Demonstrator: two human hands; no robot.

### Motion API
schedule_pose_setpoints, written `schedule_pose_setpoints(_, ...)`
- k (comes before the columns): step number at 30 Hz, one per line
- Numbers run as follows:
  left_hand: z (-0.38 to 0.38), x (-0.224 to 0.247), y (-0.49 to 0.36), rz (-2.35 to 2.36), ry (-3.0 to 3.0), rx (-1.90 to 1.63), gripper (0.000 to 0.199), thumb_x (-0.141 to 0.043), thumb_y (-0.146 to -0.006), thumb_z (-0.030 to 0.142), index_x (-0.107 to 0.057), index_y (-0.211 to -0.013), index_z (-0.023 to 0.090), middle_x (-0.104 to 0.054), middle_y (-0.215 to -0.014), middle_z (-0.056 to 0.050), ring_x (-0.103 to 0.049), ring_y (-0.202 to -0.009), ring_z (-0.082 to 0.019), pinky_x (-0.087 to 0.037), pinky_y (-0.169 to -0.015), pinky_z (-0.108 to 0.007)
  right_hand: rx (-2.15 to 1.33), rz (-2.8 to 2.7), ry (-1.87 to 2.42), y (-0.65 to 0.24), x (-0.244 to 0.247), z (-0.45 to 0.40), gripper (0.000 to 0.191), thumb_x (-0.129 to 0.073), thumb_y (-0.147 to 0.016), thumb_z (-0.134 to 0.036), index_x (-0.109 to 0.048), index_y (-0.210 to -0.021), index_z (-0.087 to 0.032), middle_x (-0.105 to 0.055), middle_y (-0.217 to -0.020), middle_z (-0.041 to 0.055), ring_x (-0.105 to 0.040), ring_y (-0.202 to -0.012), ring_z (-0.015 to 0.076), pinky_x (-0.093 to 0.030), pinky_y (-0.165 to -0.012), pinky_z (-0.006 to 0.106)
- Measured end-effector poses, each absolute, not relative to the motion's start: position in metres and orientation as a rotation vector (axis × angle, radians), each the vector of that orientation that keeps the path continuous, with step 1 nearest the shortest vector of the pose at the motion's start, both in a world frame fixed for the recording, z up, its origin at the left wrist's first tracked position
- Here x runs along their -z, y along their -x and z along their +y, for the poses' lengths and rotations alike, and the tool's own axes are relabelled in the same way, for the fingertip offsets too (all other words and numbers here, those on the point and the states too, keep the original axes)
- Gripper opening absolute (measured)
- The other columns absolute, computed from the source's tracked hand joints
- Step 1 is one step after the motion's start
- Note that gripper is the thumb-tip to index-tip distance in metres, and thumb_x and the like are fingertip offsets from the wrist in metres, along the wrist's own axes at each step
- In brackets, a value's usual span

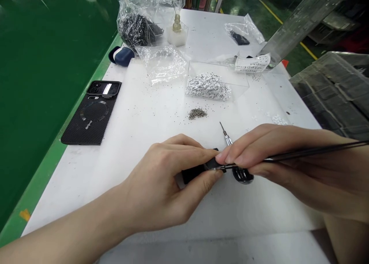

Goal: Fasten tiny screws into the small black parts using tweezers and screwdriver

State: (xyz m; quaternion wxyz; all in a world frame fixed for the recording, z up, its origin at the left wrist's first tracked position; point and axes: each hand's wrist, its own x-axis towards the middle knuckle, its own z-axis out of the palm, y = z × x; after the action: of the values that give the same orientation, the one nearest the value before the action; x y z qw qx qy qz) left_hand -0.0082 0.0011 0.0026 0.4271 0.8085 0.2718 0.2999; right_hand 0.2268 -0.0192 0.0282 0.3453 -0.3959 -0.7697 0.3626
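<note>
Black fine-tipped tweezers point(313, 151) pinched between thumb and fingers of the right hand point(273, 160), tips reaching toward a small black part point(211, 164). That part gripped between thumb and curled fingers of the left hand point(161, 183), held just above the white work table point(138, 141) near its front edge. Exact contact between tweezer tips and part hidden behind the fingertips. Step in hand, by the look of it: close two-handed work at one end of the part. Needed for the next move, in all likelihood: a firm left-hand hold and very steady tweezer tips.

Just beyond the hands, a precision screwdriver point(227, 139) with a thin steel tip, a dark ribbed shape beneath the right hand perhaps its handle. Farther up the table, a small heap of tiny metal parts point(197, 114), with specks scattered around it, and a clear acrylic tray point(208, 87) of small white-and-black pieces. Off to the left, a phone in a black case point(90, 112) and a navy earbud case point(121, 56). Behind, clear plastic bags point(163, 64).
</note>
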Motion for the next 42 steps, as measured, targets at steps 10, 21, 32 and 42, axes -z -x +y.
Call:
schedule_pose_setpoints(10,0.0004,-0.0037,0.0086,0.686,-2.024,-0.723,0.013,-0.059,-0.096,0.015,-0.073,-0.096,0.014,-0.07,-0.076,-0.004,-0.069,-0.089,-0.019,-0.059,-0.087,-0.029,-0.962,-1.974,0.995,-0.2244,-0.0299,-0.0164,0.026,-0.072,-0.088,-0.01,-0.077,-0.101,-0.032,-0.081,-0.097,-0.0001,-0.078,-0.093,0.0212,-0.068,-0.08,0.031)
schedule_pose_setpoints(21,0.0019,-0.0019,0.0069,0.667,-2.035,-0.752,0.012,-0.061,-0.096,0.014,-0.073,-0.096,0.011,-0.069,-0.074,-0.002,-0.069,-0.087,-0.016,-0.057,-0.087,-0.024,-1.051,-1.934,1.019,-0.2271,-0.0294,-0.0176,0.024,-0.072,-0.089,-0.012,-0.078,-0.102,-0.032,-0.081,-0.101,0.0011,-0.078,-0.097,0.0204,-0.066,-0.083,0.028)
schedule_pose_setpoints(32,0.001,-0.002,0.0085,0.673,-2.02,-0.748,0.014,-0.062,-0.096,0.015,-0.074,-0.097,0.009,-0.069,-0.074,-0.003,-0.069,-0.086,-0.015,-0.055,-0.089,-0.022,-1.062,-1.965,0.99,-0.2259,-0.0332,-0.0157,0.023,-0.072,-0.089,-0.013,-0.079,-0.101,-0.031,-0.082,-0.098,0.0011,-0.078,-0.096,0.0191,-0.065,-0.084,0.024)
schedule_pose_setpoints(42,-0.0004,-0.0025,0.0085,0.678,-2.018,-0.748,0.012,-0.063,-0.095,0.015,-0.074,-0.097,0.009,-0.068,-0.074,-0.003,-0.07,-0.087,-0.016,-0.056,-0.087,-0.023,-1.056,-1.954,1.014,-0.2272,-0.0317,-0.0163,0.021,-0.072,-0.09,-0.014,-0.078,-0.102,-0.031,-0.081,-0.101,0.0017,-0.077,-0.098,0.0199,-0.065,-0.086,0.026)
